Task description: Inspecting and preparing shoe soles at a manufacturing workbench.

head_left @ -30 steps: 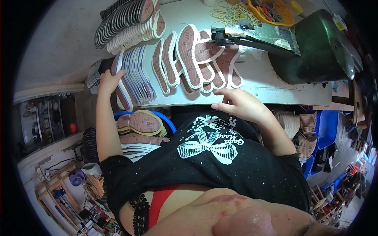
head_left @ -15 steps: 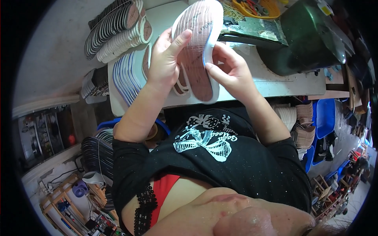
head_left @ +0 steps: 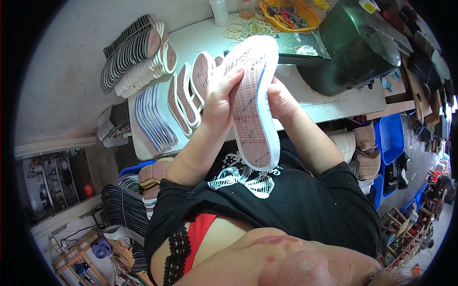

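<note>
Flanking the sole [head_left: 255,119], hands [head_left: 219,101] [head_left: 283,101] opposed.

Green machine [head_left: 355,43]: we find its glossy, rounded body on the right of the worktop, a worn arm extending leftward.
Worktop [head_left: 348,106]: we note a pale surface beneath the machine.
Orange basket [head_left: 285,29]: we observe assorted small tools inside, at the far edge.
Yellowish cord [head_left: 249,29]: we see a loose tangle just left of the basket.
White bottle [head_left: 219,13]: we locate it upright, beyond the cord.
Blue bin [head_left: 392,136]: we place it right of the worktop, below its level.
Purple device [head_left: 100,249]: we see a rounded form at lower left, its kind unclear.
</note>
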`<state>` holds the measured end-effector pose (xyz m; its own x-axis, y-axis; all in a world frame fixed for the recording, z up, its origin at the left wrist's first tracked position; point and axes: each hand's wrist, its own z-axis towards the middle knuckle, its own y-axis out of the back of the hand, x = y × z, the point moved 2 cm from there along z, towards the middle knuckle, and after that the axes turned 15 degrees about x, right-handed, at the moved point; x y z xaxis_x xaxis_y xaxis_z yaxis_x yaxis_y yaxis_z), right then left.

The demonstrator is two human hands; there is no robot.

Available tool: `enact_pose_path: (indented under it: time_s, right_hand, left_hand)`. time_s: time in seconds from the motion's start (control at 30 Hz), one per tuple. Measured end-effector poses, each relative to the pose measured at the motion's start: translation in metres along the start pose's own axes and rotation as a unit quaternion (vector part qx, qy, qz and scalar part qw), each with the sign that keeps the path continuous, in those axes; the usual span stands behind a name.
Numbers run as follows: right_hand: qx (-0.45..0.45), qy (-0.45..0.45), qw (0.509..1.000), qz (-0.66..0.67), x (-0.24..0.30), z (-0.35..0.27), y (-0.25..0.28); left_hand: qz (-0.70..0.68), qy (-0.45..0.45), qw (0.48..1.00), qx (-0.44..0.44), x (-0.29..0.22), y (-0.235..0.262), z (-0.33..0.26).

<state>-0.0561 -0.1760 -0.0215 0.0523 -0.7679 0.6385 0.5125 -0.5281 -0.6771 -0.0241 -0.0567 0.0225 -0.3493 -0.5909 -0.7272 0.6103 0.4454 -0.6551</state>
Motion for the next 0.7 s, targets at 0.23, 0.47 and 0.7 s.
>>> enact_pose_path:
  time_s: [0.23,0.47,0.7]
  right_hand:
    - [0.047,0.013,0.999,-0.019,-0.002,0.004,0.001]
    - [-0.036,-0.155,0.947,-0.277,0.048,0.021,-0.034]
    - [-0.051,-0.159,0.899,-0.405,0.050,0.021,-0.037]
  left_hand:
    - [0.028,0.016,0.999,0.024,-0.009,-0.004,-0.002]
    - [0.228,-0.093,0.967,-0.071,-0.021,0.011,0.002]
    - [0.269,-0.060,0.959,-0.063,-0.017,0.015,0.005]
